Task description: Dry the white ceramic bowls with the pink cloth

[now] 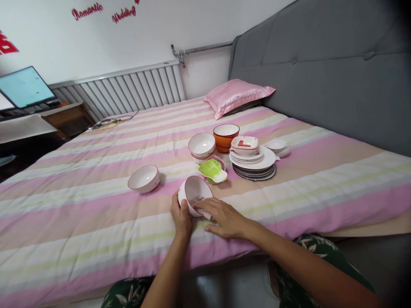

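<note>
My left hand point(180, 216) grips the rim of a white bowl with a red edge point(193, 191), tilted on its side on the striped bedspread point(80, 205). My right hand point(223, 218) reaches into the bowl's mouth with its fingers pressed on a small pale cloth or tissue point(205, 212). Just beyond lies a green leaf-shaped dish point(212, 170). A second red-rimmed white bowl point(144, 178) stands upright to the left.
Behind are stacked white bowls point(202, 146), an orange bowl point(225, 135), a pile of plates point(257, 164) with a small red-marked dish on top, and a small saucer point(277, 146). A pink pillow point(237, 95) leans by the grey headboard point(321, 81). A laptop point(24, 87) sits far left.
</note>
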{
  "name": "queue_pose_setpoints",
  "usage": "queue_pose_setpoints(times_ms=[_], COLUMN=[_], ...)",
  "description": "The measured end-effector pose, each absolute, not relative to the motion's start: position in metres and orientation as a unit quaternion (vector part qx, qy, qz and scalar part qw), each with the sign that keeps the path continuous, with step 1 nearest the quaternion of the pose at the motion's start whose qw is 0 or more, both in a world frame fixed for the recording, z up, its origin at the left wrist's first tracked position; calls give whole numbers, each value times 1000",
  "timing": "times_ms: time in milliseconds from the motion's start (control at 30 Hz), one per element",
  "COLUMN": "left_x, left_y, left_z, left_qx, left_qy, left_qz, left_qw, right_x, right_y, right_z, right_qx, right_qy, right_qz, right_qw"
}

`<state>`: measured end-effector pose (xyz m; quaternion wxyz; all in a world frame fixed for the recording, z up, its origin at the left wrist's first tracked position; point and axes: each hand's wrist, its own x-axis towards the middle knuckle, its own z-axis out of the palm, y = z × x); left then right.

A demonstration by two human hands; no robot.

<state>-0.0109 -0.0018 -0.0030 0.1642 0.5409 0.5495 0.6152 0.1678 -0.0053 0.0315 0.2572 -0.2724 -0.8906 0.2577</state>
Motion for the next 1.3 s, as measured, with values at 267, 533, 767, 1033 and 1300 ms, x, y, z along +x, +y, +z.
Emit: queue_pose_setpoints(times_ms=[267,533,767,1033,1300], left_x=[-11,-10,-9,-10,-5], left_y=[-1,-2,-2,-1,-3], left_z=[-5,-4,-3,-5,2], left_qx=[541,539,541,542,562], left_qy=[539,544,535,517,501], left_qz=[620,617,623,627,626], left_qw=[180,182,182,213,205], right_x=[156,155,160,164,160], right_y=[-9,-7,6,11,8], right_z=[33,26,22,18,17], right_qx=[-232,-252,-270,-282,-305], right_qy=[-864,-889,-919,-920,-888], right_qz=[313,256,158,123,178], right_qw=[320,284,239,241,295])
